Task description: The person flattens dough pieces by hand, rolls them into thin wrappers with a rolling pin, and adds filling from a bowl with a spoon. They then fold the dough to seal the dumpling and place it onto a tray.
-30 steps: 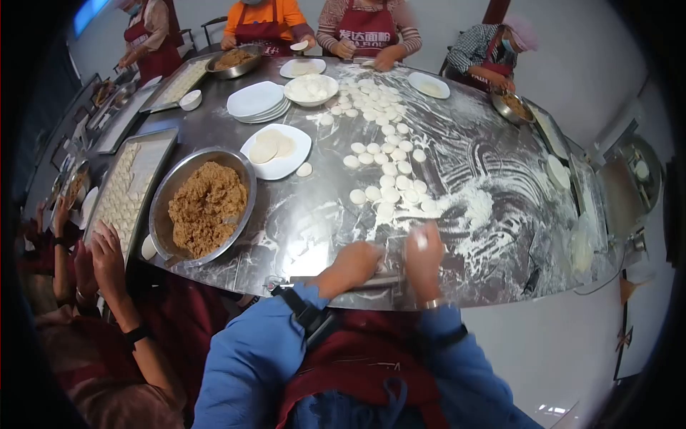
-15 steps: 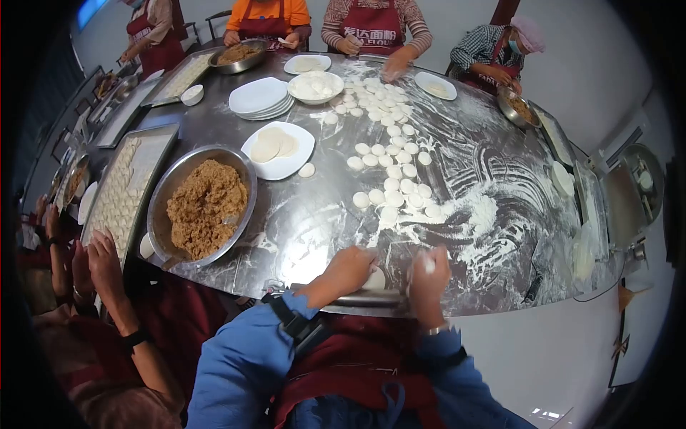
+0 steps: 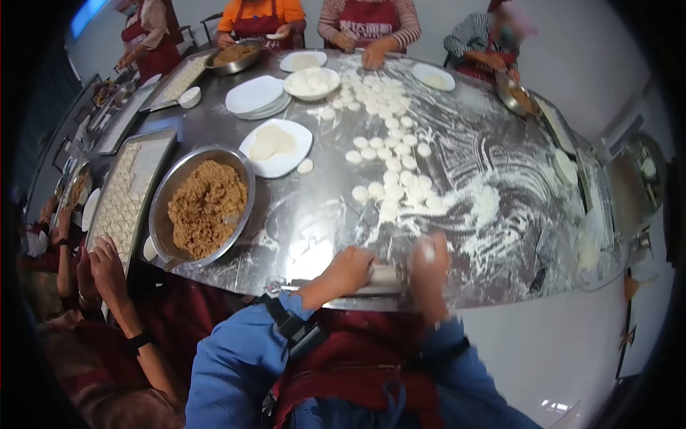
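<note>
My left hand [image 3: 348, 271] rests at the near edge of the steel table, its fingers curled against a pale flattened piece of dough [image 3: 386, 274]. My right hand [image 3: 429, 276] is closed on the other side of that dough, blurred by motion. Something white shows at its knuckles; what it grips is hidden. Beyond my hands, several round dough pieces [image 3: 391, 176] lie in loose flour [image 3: 484, 204]. To the left stands a large metal bowl [image 3: 158, 207] of brown filling [image 3: 207, 207]. Behind it a white plate [image 3: 300, 154] holds thin dough wrappers [image 3: 270, 143].
At left, another person's hand [image 3: 107, 268] is by a tray [image 3: 163, 146] of dumplings [image 3: 121, 200]. Stacked plates [image 3: 254, 96] and a bowl of dough pieces [image 3: 312, 84] stand farther back. Several people in red aprons [image 3: 368, 21] work across the table.
My right hand has shifted slightly, still blurred, and the dough between my hands looks narrower. The person opposite has drawn a hand back toward the table's far edge. The view has tilted slightly.
</note>
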